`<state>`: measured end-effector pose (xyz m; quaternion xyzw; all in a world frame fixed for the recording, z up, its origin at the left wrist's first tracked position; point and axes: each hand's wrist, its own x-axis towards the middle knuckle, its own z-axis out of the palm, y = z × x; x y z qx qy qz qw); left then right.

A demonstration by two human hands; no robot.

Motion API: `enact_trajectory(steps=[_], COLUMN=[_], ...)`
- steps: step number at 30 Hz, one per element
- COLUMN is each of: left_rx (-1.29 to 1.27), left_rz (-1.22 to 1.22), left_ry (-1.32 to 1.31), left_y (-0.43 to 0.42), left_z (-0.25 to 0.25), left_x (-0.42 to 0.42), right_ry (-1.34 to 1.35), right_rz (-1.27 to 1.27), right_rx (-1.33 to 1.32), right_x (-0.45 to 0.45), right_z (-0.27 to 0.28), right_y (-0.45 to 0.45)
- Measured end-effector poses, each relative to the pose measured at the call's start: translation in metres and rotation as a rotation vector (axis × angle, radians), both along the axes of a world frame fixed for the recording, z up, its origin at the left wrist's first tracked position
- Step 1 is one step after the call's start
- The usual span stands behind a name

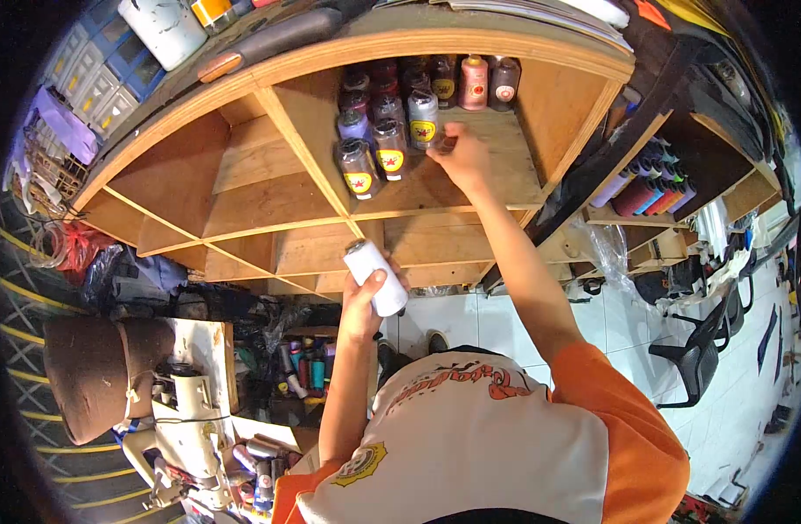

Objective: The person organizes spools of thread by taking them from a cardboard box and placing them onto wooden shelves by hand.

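Within closed left fingers point(377, 279) sat a white spool point(387, 301); right fingers point(454, 130), part-open, stood beside a grey spool point(423, 109), contact unclear; beneath lay wooden shelf point(516, 159) and tiled floor point(623, 323).

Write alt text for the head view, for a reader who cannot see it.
A person's left hand holds a white thread cone while the right hand is beside a grey spool with a yellow label in a wooden shelf compartment. More thread spools stand along the compartment's left and back.
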<state>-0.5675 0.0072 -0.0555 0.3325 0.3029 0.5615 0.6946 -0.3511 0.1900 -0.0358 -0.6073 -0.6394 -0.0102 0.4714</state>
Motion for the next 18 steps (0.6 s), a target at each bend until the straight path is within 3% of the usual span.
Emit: enact_trajectory(steps=[3,5,8,13,17,18], left_rx=[-0.043,-0.050,0.020,-0.037,0.114,0.122], left_rz=[-0.051,-0.046,0.020,0.096,0.114,0.123], left_ry=[-0.120,-0.176,-0.137,0.190,0.678,0.666], left_y=[0.009,0.016,0.024,0.021,0.018,0.021], left_z=[0.002,0.015,0.026,0.041,0.041,0.042], left_x=[0.006,0.013,0.026,0.044,0.060,0.061], right_ry=[0.377,0.505,0.425,0.212,0.018,0.068], right_rz=[0.267,0.514,0.705,0.459,0.452,0.454], right_rx=[-0.284,-0.720,-0.594,-0.246,-0.293,-0.286], right_x=[0.000,0.002,-0.009,-0.032,-0.031,-0.031], right_z=[0.021,0.047,0.040,0.023,0.011,0.015], right_y=[-0.052,-0.101,-0.155,-0.182,-0.179,-0.177])
